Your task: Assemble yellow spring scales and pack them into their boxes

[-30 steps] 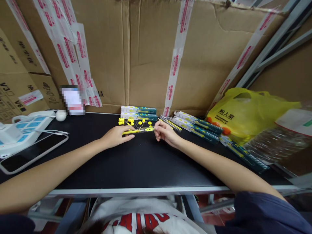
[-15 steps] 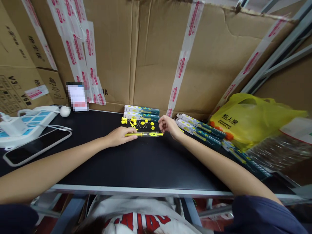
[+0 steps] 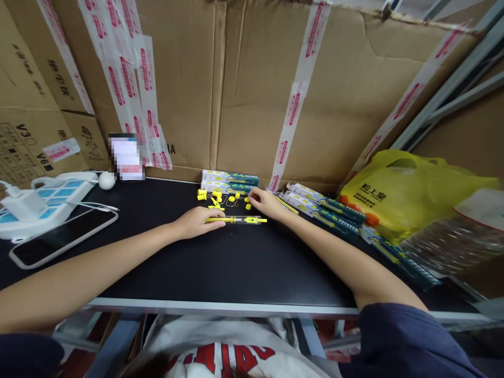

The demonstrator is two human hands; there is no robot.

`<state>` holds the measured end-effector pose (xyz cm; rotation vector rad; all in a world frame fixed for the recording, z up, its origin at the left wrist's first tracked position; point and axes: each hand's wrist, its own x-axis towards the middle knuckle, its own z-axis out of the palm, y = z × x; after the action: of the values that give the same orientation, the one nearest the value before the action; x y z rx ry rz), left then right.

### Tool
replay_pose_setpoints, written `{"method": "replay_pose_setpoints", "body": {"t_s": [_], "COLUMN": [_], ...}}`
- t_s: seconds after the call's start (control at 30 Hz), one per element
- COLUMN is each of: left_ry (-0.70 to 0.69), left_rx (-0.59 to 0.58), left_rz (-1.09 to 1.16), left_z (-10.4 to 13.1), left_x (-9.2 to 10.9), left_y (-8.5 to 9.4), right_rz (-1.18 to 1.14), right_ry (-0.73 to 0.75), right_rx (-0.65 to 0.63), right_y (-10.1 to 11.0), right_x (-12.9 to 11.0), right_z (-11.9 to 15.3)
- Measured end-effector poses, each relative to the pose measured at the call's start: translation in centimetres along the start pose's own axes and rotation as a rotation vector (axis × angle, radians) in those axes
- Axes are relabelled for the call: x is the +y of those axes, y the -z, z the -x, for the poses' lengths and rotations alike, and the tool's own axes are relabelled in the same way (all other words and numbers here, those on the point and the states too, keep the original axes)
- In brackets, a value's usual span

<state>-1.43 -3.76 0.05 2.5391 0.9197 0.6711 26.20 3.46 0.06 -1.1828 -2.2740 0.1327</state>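
My left hand [image 3: 200,222] is closed around one end of a slim yellow and clear plastic tube tool [image 3: 252,220], held level just over the black table, its other end pointing right. My right hand [image 3: 264,202] is behind the tool's right end, fingertips pinched together at a small yellow cap [image 3: 247,199]. Another round yellow cap [image 3: 248,207] lies just in front of those fingertips. To their left are several small yellow plastic pieces [image 3: 216,199] and a thin bent wire [image 3: 233,202]. A thin yellow rod [image 3: 288,205] lies partly hidden beyond my right wrist.
Slim printed boxes [image 3: 230,187] lie stacked against the cardboard wall [image 3: 252,94]. More printed boxes [image 3: 321,212] lie at the right, beside a yellow plastic bag [image 3: 401,189]. A power strip [image 3: 59,197], a phone [image 3: 65,236] and another upright phone [image 3: 126,157] are at the left.
My right hand has moved left, from beside the tool's right end to the small yellow cap. My left hand keeps hold of the tube tool, nearly still.
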Motion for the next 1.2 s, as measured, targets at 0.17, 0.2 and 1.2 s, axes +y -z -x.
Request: {"method": "replay_pose_setpoints", "body": {"t_s": [0.17, 0.2, 1.2], "left_ry": [0.009, 0.011, 0.007], "left_rx": [-0.017, -0.009, 0.013], "left_rz": [0.011, 0.019, -0.057], "left_z": [0.0, 0.0, 0.0], "left_x": [0.2, 0.2, 0.0], "left_y": [-0.1, -0.1, -0.1], "right_rz": [0.112, 0.137, -0.18], "right_ry": [0.016, 0.032, 0.13], "right_rx": [-0.019, -0.022, -0.037], "right_y": [0.1, 0.0, -3.4], "right_x": [0.1, -0.2, -3.7], "right_z": [-0.8, -1.2, -7.0]}}
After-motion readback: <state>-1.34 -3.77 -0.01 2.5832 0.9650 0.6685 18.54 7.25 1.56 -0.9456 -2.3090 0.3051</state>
